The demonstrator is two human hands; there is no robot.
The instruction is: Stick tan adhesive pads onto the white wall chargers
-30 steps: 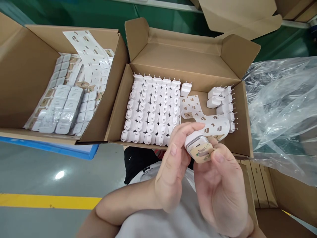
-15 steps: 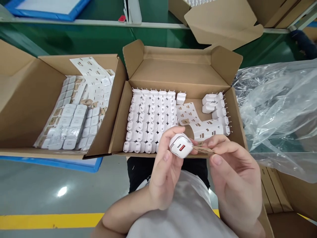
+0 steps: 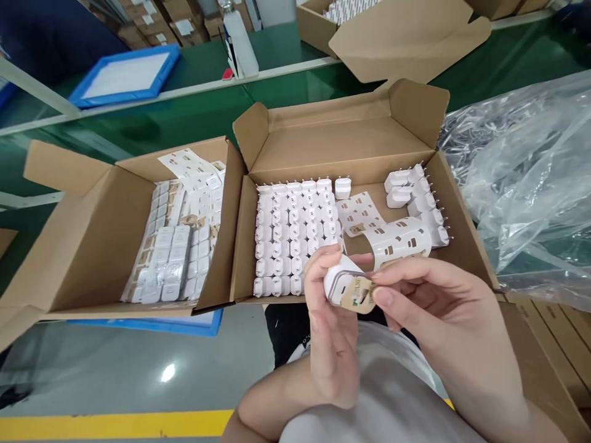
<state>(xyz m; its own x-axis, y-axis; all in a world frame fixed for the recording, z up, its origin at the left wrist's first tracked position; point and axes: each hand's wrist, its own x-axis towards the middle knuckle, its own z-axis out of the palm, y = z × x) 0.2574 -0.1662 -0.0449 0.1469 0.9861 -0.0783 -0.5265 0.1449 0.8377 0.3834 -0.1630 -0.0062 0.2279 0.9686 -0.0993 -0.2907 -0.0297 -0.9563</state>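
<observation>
A white charger plug with a port in its end face is gripped in my left hand, fingers behind it and thumb in front. My right hand pinches the edge of a small tan backing piece with green print, which lies across part of that end face. Beneath my hands, an open cardboard box holds rows of white plugs, pins upward. More plugs stand on its right side. Between them lie two die-cut label sheets, one flat and one curled.
At left, another open carton contains bagged white pieces and punched sheets. Clear plastic bags bulge at right. Behind stand a blue-framed tray, a white bottle and a further box of plugs.
The tan piece was edge-on beside the charger and now overlaps its end face, hiding the red port. The charger has turned slightly, and my view has tilted and shifted left.
</observation>
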